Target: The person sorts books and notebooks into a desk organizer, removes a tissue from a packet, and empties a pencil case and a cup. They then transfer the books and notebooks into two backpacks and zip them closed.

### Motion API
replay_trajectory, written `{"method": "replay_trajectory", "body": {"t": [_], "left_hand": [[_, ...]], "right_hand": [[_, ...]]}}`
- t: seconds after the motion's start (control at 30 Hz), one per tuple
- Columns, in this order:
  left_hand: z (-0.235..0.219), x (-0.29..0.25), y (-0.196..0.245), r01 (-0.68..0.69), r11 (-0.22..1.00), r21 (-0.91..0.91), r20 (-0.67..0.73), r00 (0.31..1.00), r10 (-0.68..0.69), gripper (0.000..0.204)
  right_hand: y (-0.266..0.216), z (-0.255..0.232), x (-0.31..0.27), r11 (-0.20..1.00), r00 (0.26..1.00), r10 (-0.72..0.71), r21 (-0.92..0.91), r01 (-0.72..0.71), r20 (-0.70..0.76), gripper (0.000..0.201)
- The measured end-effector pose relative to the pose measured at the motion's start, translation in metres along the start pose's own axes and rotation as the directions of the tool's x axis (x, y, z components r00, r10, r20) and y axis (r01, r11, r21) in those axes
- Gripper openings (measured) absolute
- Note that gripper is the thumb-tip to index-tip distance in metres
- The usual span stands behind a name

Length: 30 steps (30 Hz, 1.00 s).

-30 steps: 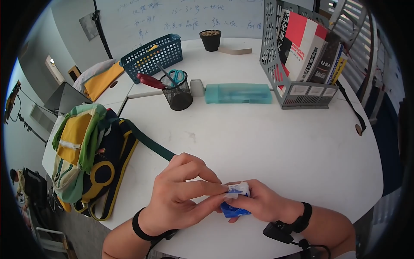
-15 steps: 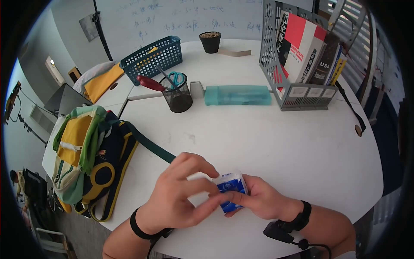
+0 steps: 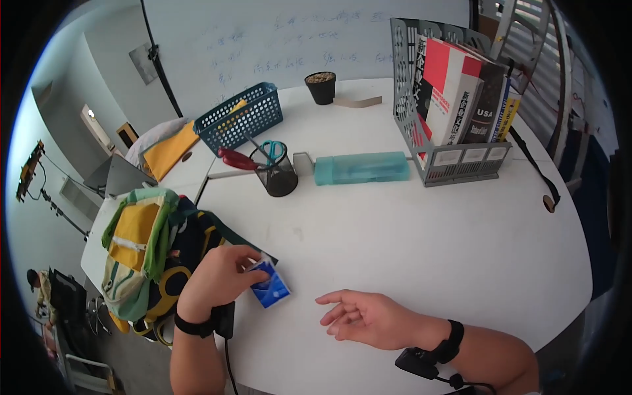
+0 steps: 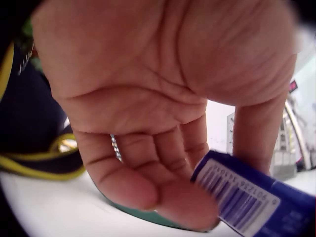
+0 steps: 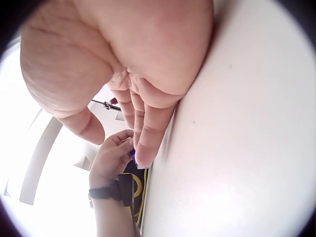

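Beside the backpack, my left hand (image 3: 218, 282) pinches a small blue tissue pack (image 3: 272, 291) between thumb and fingers. The pack leans at a slant low over the white table (image 3: 368, 243), its printed face toward me in the head view. A white barcode label (image 4: 239, 197) shows on its side in the left wrist view. To the right, my right hand (image 3: 376, 318) holds nothing; its fingers are loosely extended, with the little-finger side close along the tabletop. The green and navy backpack (image 3: 172, 249) lies just left of my left hand, a dark green strap (image 3: 230, 232) running behind that hand.
Farther back stand a mesh pen cup (image 3: 280, 179) with scissors and a red-handled tool, a teal case (image 3: 362, 169) and a grey book rack (image 3: 464, 164). A blue basket (image 3: 260, 115) and a potted plant (image 3: 322, 92) are behind them.
Both hands were together at the tissue pack, the right one holding it. Now the left hand has carried the pack leftward to the backpack, and the right hand has let go. The head view has tilted up.
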<state>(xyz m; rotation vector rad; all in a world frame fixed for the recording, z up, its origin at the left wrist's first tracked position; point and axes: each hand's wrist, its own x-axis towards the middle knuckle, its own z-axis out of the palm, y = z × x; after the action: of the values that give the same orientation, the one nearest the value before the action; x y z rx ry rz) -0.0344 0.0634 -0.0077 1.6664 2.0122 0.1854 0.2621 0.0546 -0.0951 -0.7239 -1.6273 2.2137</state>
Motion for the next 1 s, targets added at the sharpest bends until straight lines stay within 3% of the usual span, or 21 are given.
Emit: {"method": "replay_trajectory", "body": {"t": [0.03,0.07,0.1,0.2,0.27,0.33,0.4,0.43,0.57,0.63,0.7,0.87,1.0], "left_hand": [[0.007,0.001,-0.01,-0.145,0.966,0.215,-0.215,0.958,0.192,0.042],[0.008,-0.001,-0.022,-0.224,0.862,0.454,-0.359,0.84,0.407,0.043],[0.001,-0.004,-0.001,-0.227,0.901,0.37,-0.346,0.866,0.361,0.043],[-0.004,0.02,0.042,-0.411,0.853,0.32,-0.155,0.866,0.476,0.05],[0.004,0.058,0.066,-0.546,0.784,0.295,-0.117,0.794,0.596,0.065],[0.029,0.107,0.081,-0.559,0.732,0.389,-0.181,0.733,0.656,0.087],[0.055,0.146,0.1,-0.436,0.821,0.368,-0.194,0.828,0.526,0.103],[0.057,0.158,0.113,-0.4,0.821,0.408,-0.114,0.87,0.48,0.113],[0.062,0.195,0.134,-0.356,0.811,0.464,-0.084,0.894,0.44,0.117],[0.06,0.204,0.137,-0.416,0.863,0.287,0.021,0.903,0.429,0.114],[0.068,0.208,0.132,-0.424,0.873,0.24,-0.032,0.895,0.444,0.108],[0.076,0.18,0.114,-0.471,0.863,0.181,-0.095,0.866,0.492,0.084],[0.07,0.102,0.1,-0.537,0.807,0.246,0.07,0.84,0.537,0.067]], "right_hand": [[0.001,-0.002,0.0,1.0,1.0,-0.004,0.001,0.004,0.012,0.052],[0.002,-0.003,0.003,0.999,0.999,-0.035,0.018,0.034,0.025,0.052],[0.004,-0.006,0.005,0.998,0.998,0.008,0.064,-0.012,0.063,0.05],[0.004,-0.01,0.005,0.992,0.993,0.035,0.113,-0.048,0.112,0.043],[0.012,-0.014,0.008,0.991,0.986,0.025,0.129,-0.047,0.166,0.04],[0.018,-0.015,0.009,0.987,0.983,0.031,0.149,-0.058,0.181,0.034],[0.02,-0.016,0.01,0.987,0.981,0.03,0.151,-0.059,0.19,0.035],[0.011,-0.016,0.007,0.99,0.979,0.067,0.113,-0.09,0.192,0.037],[0.013,-0.021,0.011,0.983,0.966,0.103,0.121,-0.134,0.238,0.039],[0.01,-0.022,0.01,0.981,0.964,0.114,0.13,-0.147,0.239,0.039],[0.008,-0.023,0.01,0.977,0.96,0.13,0.131,-0.166,0.247,0.04],[0.013,-0.025,0.008,0.985,0.977,0.06,0.148,-0.092,0.207,0.029],[-0.001,-0.029,-0.007,0.993,0.974,0.055,0.086,-0.075,0.221,0.016]]}}
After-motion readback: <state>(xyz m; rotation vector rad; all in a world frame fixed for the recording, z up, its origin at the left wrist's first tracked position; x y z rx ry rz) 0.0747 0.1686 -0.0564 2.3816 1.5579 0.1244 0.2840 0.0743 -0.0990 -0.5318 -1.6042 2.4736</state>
